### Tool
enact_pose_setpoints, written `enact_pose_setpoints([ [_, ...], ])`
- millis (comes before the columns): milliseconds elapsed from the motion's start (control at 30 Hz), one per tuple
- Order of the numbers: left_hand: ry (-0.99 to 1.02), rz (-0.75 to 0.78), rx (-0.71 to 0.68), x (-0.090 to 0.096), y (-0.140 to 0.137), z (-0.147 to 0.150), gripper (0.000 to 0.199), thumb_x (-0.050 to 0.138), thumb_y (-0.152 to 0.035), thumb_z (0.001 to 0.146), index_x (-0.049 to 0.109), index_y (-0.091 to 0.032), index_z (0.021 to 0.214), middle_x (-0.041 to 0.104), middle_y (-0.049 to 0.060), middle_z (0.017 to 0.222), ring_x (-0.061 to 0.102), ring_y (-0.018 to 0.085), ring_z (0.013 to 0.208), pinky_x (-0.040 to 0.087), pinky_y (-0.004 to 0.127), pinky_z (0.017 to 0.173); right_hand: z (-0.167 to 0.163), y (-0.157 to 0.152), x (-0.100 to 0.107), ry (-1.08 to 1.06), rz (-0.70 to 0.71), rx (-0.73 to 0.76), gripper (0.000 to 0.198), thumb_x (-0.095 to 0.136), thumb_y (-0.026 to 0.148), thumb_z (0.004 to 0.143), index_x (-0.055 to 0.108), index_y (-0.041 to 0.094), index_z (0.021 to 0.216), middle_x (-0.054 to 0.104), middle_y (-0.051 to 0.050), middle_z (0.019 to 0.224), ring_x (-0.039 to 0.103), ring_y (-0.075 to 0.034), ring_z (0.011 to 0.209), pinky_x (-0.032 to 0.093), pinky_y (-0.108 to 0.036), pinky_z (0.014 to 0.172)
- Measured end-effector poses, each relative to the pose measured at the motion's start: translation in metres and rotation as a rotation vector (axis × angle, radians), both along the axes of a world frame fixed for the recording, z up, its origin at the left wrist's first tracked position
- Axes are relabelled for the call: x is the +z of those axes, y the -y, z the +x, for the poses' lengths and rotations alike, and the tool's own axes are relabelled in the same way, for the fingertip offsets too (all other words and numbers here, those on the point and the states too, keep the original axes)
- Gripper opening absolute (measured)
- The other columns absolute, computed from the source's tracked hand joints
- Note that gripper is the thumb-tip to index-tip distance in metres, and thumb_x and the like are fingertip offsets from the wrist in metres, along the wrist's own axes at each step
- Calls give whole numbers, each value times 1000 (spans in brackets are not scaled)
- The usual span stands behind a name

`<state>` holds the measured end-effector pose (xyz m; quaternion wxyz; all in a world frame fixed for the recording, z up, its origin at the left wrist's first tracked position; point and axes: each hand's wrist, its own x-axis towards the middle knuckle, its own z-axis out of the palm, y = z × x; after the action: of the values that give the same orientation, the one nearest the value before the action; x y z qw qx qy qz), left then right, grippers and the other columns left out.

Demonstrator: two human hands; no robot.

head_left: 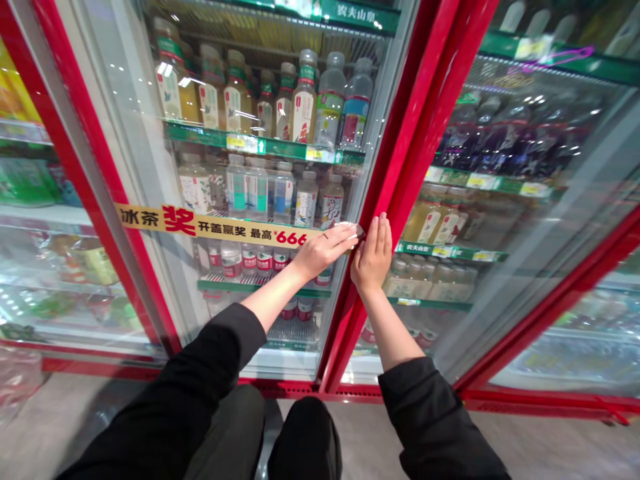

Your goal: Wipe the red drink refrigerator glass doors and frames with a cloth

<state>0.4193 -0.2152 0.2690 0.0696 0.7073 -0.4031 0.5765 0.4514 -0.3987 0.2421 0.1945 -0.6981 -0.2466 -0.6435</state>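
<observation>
My left hand (325, 252) reaches across the glass door with its fingers closed over a crumpled white cloth or tissue (359, 230). Most of that white piece is hidden under the fingers, at the right end of a yellow promotional strip (240, 230). Flat against the red door frame (395, 177) lies my right hand (373, 259), its fingers stretched out and pointing up, with nothing visible in it. The two hands nearly meet at the frame's edge. Behind the glass, bottled drinks (303, 100) stand in rows on shelves.
Another glass door to the right shows dark bottles (505, 137) and pale-yellow ones (435, 217). At the left is a further cooler section with packaged goods (95, 257). Clear plastic wrapping (20, 380) sits on the grey floor (540, 447). My knees are close to the cooler's base.
</observation>
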Motion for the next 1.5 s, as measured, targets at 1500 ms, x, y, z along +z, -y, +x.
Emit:
enact_pose_setpoints([
  [1500, -158, 76, 201, -49, -14, -37, 37, 53, -12, 111, 71, -22, 142, 73, 8, 152, 60, 19, 152, 55, 38, 126, 0, 24, -30, -35, -179, 167, 81, 41, 11, 101, 20, 16, 179, 37, -18, 180, 31, -32, 170, 38, -63, 135],
])
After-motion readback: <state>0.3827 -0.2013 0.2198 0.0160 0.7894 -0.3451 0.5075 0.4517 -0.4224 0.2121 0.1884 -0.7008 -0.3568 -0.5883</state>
